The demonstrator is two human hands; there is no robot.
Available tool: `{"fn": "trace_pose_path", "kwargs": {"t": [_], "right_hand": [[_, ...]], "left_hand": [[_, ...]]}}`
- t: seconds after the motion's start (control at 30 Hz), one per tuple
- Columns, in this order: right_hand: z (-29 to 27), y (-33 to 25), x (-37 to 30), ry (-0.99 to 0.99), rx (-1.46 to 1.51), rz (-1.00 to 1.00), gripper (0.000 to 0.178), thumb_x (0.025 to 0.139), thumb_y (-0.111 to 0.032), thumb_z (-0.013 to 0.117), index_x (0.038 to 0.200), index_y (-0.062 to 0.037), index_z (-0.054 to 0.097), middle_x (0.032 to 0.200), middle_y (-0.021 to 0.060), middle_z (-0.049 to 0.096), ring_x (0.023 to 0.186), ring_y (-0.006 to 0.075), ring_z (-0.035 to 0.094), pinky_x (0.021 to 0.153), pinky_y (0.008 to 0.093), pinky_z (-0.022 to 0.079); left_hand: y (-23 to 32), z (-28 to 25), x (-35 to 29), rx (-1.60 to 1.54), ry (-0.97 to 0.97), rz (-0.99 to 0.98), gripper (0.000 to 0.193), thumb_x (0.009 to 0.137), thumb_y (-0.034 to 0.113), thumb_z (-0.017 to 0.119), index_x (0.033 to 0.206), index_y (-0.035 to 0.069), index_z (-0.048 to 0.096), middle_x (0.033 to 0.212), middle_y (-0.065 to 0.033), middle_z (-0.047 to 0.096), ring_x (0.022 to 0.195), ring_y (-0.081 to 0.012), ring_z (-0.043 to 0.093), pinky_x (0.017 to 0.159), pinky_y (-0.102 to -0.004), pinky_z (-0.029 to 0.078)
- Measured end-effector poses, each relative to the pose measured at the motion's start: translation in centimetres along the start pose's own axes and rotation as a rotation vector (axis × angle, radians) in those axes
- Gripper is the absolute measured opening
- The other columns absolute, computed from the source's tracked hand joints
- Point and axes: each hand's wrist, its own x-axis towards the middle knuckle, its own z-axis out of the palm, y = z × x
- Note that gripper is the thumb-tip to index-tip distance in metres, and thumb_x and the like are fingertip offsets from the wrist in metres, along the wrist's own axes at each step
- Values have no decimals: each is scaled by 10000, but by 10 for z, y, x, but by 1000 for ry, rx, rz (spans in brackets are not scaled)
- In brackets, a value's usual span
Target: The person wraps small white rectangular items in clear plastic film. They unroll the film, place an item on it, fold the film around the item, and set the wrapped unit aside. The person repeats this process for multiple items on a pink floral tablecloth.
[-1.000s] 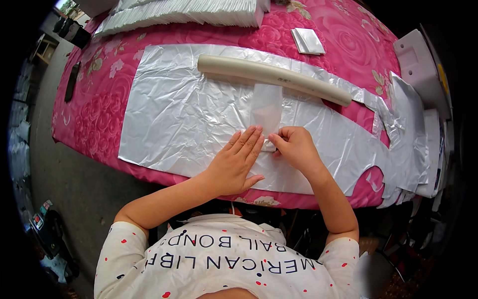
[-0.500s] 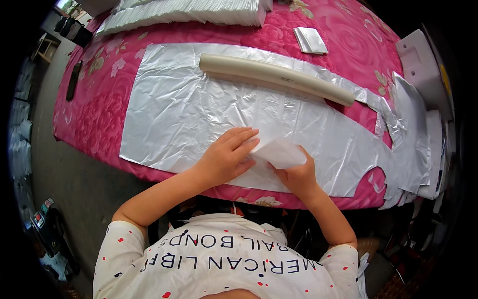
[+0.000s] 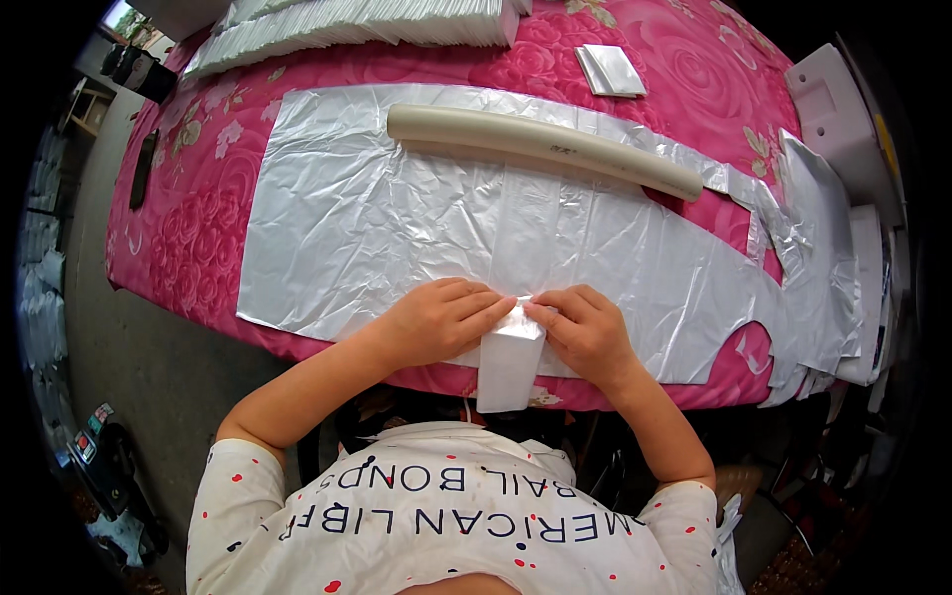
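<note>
A folded white plastic bag (image 3: 510,372) hangs over the table's near edge, its top end between my two hands. My left hand (image 3: 439,319) is closed, thumb and fingertips pinching the bag's upper left corner. Opposite it, my right hand (image 3: 587,332) pinches the upper right corner, fingers curled. Beneath both hands lies a flat layer of shiny white plastic bags (image 3: 337,218), with handle cut-outs toward the right. A long cream tube (image 3: 545,149) rests across these bags, beyond my hands.
The table has a pink floral cloth (image 3: 198,218). At the back stands a long row of folded white bags (image 3: 367,32). Another small folded bag (image 3: 612,71) lies back right. A dark bar (image 3: 144,169) sits at the left edge, and a white foam box (image 3: 838,119) at the right.
The folded bag has turned from lying tilted in my right hand to pointing down toward me. My left hand now grips its top, and my right hand has shifted to the upper corner.
</note>
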Motion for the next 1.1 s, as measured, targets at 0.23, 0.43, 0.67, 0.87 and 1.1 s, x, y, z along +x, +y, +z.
{"fn": "trace_pose_path", "kwargs": {"t": [0.23, 0.43, 0.67, 0.87, 1.1], "right_hand": [[-4, -2, 18, 30, 375, 623, 120, 801, -119, 604, 786, -15, 661, 641, 71, 624, 545, 190, 591, 529, 279, 463], [-15, 8, 45, -212, 504, 970, 246, 845, -184, 565, 745, 24, 649, 601, 94, 622, 510, 132, 594, 514, 264, 444], [-15, 13, 51, -267, 546, 1031, 259, 846, -194, 568, 729, 25, 639, 601, 83, 622, 520, 133, 605, 516, 267, 454], [-17, 12, 51, -265, 570, 1048, 232, 834, -195, 593, 761, 23, 626, 619, 78, 621, 537, 135, 612, 514, 272, 455], [-9, 4, 33, 12, -176, 271, 433, 713, -170, 702, 1086, -2, 560, 1114, 134, 576, 1022, 247, 561, 823, 334, 469]], "left_hand": [[5, -9, 14, -381, -60, -631, 415, 868, 191, 541, 1217, -28, 490, 836, -105, 649, 736, -273, 633, 693, -319, 490], [7, -15, 29, -750, 202, -947, 529, 896, 135, 475, 1362, -31, 289, 1198, -223, 513, 873, -331, 608, 769, -370, 484], [23, 7, 26, -17, -92, -334, 706, 827, 257, 571, 1366, -64, 250, 1406, -230, 292, 1318, -355, 271, 1071, -432, 237], [25, 25, 23, 105, -235, -439, 790, 834, 402, 532, 1382, -67, 211, 1458, -225, 184, 1376, -334, 135, 1111, -430, 116], [23, 24, 24, 138, -173, -430, 755, 792, 362, 592, 1346, -61, 302, 1425, -214, 273, 1343, -318, 238, 1091, -411, 190]]}}
